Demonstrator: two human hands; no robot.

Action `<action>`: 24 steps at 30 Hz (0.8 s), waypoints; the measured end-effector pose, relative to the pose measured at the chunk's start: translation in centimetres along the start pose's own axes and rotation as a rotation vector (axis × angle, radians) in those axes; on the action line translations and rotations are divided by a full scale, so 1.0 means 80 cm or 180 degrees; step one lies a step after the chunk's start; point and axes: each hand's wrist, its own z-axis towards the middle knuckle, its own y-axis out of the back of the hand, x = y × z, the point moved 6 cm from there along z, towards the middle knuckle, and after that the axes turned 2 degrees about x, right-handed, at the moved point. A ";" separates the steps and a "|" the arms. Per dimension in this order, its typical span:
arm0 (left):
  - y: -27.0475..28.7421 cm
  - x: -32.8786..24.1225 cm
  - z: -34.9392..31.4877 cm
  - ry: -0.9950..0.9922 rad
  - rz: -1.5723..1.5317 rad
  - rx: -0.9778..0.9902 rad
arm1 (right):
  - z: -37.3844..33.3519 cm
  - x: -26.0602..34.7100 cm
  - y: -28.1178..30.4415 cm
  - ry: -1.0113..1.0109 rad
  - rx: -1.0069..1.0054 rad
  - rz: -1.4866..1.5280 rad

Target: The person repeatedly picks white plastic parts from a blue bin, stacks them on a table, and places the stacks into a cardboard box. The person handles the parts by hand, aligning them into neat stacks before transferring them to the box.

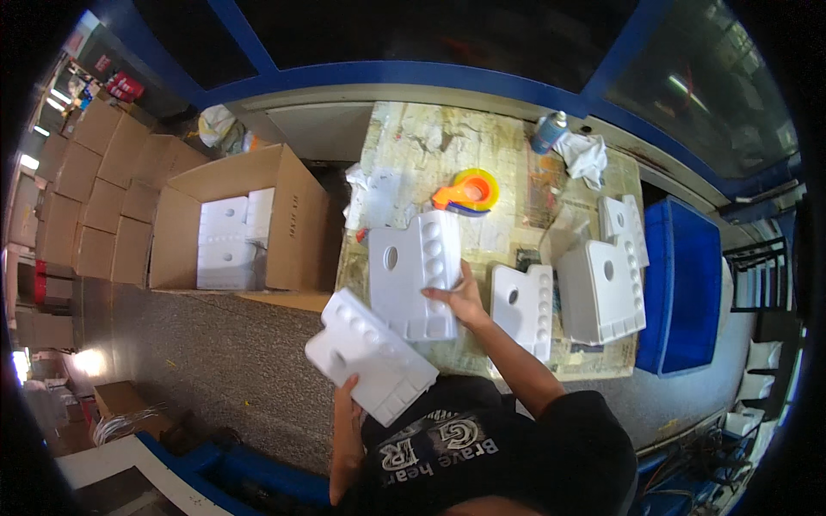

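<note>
White plastic paint palettes with a thumb hole and a row of round wells are all around my hands. My left hand (346, 400) grips a tilted palette stack (370, 354) by its lower edge, just off the table's near edge; most of its fingers are hidden beneath. My right hand (462, 298) is closed round the right edge of another palette stack (403, 271) on the table, thumb on top. To the right lie a low palette stack (521, 310), a taller one (600, 288) and a further one (621, 225) behind it.
On the worn table (413, 142) lie an orange tape dispenser (471, 191), a spray can (549, 133) and a white rag (585, 159). An open carton (297, 219) at left holds palettes. A blue crate (684, 288) stands at right. Stacked cartons (90, 189) fill the far left.
</note>
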 end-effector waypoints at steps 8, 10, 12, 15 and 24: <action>0.139 -0.011 -0.104 -0.0152 0.0067 -0.0925 | 0.245 -0.137 -0.094 0.0058 0.0179 0.1022; 0.154 -0.009 -0.109 -0.0120 0.0021 -0.0972 | 0.270 -0.153 -0.089 -0.0005 0.0128 0.0715; 0.151 -0.009 -0.101 -0.0184 -0.0102 -0.0932 | 0.275 -0.163 -0.082 -0.0212 0.0058 0.0491; 0.112 -0.027 -0.057 -0.0364 0.0988 -0.0532 | 0.245 -0.146 -0.070 -0.0252 -0.0405 -0.1282; -0.162 0.039 0.129 0.0787 0.1119 0.0834 | -0.042 -0.026 0.165 0.0913 -0.1756 -0.1402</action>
